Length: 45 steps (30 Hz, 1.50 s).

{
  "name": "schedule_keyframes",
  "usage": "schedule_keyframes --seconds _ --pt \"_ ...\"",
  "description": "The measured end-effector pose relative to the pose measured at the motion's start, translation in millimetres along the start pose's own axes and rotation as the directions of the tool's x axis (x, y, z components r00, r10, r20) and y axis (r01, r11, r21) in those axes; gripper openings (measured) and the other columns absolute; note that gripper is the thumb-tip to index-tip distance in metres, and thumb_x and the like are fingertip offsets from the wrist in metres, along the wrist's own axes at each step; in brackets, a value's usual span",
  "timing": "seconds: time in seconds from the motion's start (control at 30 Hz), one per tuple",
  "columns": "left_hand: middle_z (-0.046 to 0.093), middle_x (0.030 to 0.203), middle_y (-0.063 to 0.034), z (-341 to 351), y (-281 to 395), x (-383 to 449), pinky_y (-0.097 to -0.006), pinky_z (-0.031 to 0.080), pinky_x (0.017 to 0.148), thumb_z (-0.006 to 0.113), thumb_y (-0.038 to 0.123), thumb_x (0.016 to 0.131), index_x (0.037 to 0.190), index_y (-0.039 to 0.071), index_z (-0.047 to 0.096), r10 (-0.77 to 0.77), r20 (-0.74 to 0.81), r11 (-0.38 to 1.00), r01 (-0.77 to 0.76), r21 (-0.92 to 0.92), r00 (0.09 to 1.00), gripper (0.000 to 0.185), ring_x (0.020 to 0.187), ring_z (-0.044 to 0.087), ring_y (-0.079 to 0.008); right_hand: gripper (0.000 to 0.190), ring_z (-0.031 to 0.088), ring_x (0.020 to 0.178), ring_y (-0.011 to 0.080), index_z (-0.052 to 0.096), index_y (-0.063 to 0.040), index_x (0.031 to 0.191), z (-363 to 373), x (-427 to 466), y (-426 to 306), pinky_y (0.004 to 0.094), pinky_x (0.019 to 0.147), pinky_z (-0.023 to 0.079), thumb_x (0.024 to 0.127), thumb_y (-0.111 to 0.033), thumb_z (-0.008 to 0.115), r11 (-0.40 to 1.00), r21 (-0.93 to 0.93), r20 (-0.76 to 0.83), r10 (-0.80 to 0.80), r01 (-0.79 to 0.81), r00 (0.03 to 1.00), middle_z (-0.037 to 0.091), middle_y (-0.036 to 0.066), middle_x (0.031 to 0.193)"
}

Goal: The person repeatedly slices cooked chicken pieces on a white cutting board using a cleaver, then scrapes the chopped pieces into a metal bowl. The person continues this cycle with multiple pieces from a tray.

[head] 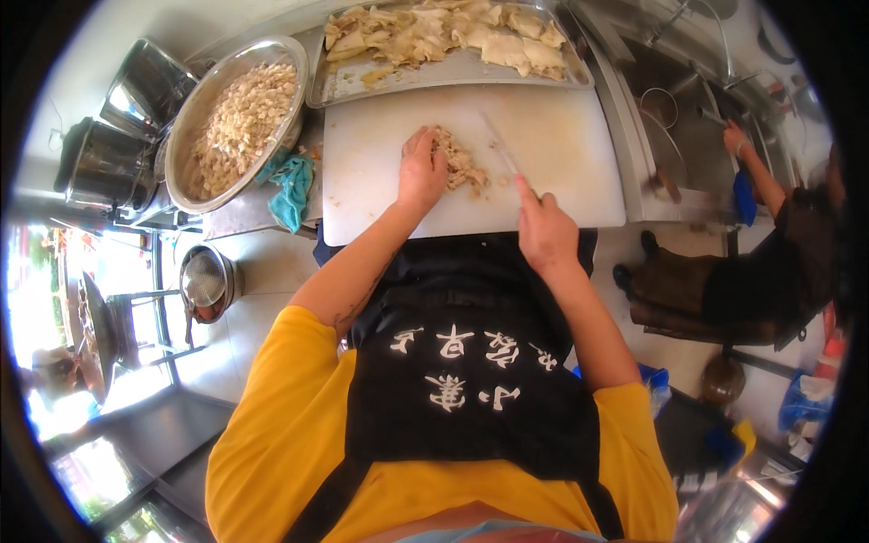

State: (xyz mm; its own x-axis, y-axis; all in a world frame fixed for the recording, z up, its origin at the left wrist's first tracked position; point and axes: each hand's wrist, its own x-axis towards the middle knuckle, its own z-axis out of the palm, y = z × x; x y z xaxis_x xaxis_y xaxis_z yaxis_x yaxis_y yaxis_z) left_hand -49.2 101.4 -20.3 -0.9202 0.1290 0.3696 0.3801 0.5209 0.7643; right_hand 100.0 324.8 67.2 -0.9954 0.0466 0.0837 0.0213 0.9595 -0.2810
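Note:
On a white cutting board [570, 156] lies a small heap of chopped pale meat [461, 163]. My left hand [424, 170] rests against the heap's left side, its fingers bent over the edge of the pieces. My right hand [546, 227] grips the handle of a kitchen knife [500, 144], whose blade points away from me, to the right of the heap and apart from it. A metal tray [434, 94] beyond the board holds large flat pieces of cooked meat or skin [441, 34]. At the left, a big steel bowl [297, 58] holds many small diced pieces [248, 115].
A teal cloth [292, 193] lies between bowl and board. Steel pots [112, 163] stand farther left. A strainer on a bucket [207, 278] is low at the left. At the right, a co-worker [767, 258] reaches over a steel sink [679, 129].

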Motion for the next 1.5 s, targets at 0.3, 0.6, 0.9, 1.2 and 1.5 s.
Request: schedule_keyframes --seconds 0.3,0.6,0.9,1.2,1.5 --pt "0.059 0.151 -0.0252 -7 -13 28 -0.0502 0.041 0.12 0.064 0.023 0.104 0.137 -0.001 0.065 0.125 0.115 0.992 -0.127 0.01 0.986 0.041 0.142 0.05 -0.0449 0.059 0.063 0.066 0.0246 0.049 -0.019 0.163 10 -13 34 0.0396 0.059 0.053 0.105 -0.015 0.061 0.833 0.54 -0.162 -0.039 0.122 0.986 0.065 0.011 0.093" --pt "0.057 0.155 -0.0198 -15 -6 23 -0.0511 0.04 0.121 0.069 0.041 0.103 0.139 0.005 0.067 0.232 0.349 0.949 -0.29 0.123 0.908 0.051 0.146 0.049 -0.0406 0.074 0.047 0.052 0.0082 0.025 -0.016 0.173 22 -86 37 0.0239 0.046 0.044 0.106 -0.008 0.055 0.187 0.887 0.312 0.433 -0.422 0.846 0.056 0.001 0.081" --pt "0.05 0.162 -0.0202 -13 11 4 -0.0541 0.035 0.124 0.077 0.052 0.093 0.148 0.006 0.061 0.115 0.22 0.958 -0.167 0.234 0.969 0.073 0.153 0.04 -0.0449 0.075 0.049 0.057 0.0101 0.018 -0.016 0.175 55 -38 -59 0.0257 0.05 0.046 0.11 -0.013 0.055 0.333 0.846 0.38 0.172 -0.416 0.909 0.055 0.003 0.086" --pt "0.045 0.162 -0.0251 -2 16 -1 -0.0566 0.037 0.122 0.081 0.041 0.088 0.147 0.001 0.057 -0.092 -0.12 0.991 0.103 0.091 0.989 0.075 0.149 0.04 -0.0466 0.075 0.05 0.058 0.0097 0.017 -0.011 0.175 65 -5 -89 0.0252 0.05 0.048 0.109 -0.01 0.053 0.407 0.841 0.364 0.06 -0.356 0.93 0.055 0.003 0.087" --pt "0.042 0.163 -0.0275 -4 13 2 -0.0515 0.038 0.123 0.081 0.028 0.089 0.149 -0.002 0.055 -0.215 -0.263 0.976 0.197 -0.091 0.941 0.072 0.149 0.04 -0.0474 0.071 0.056 0.065 0.0117 0.026 -0.006 0.171 70 9 -80 0.0279 0.061 0.052 0.107 -0.01 0.057 0.421 0.846 0.382 -0.054 -0.326 0.923 0.061 0.004 0.096"
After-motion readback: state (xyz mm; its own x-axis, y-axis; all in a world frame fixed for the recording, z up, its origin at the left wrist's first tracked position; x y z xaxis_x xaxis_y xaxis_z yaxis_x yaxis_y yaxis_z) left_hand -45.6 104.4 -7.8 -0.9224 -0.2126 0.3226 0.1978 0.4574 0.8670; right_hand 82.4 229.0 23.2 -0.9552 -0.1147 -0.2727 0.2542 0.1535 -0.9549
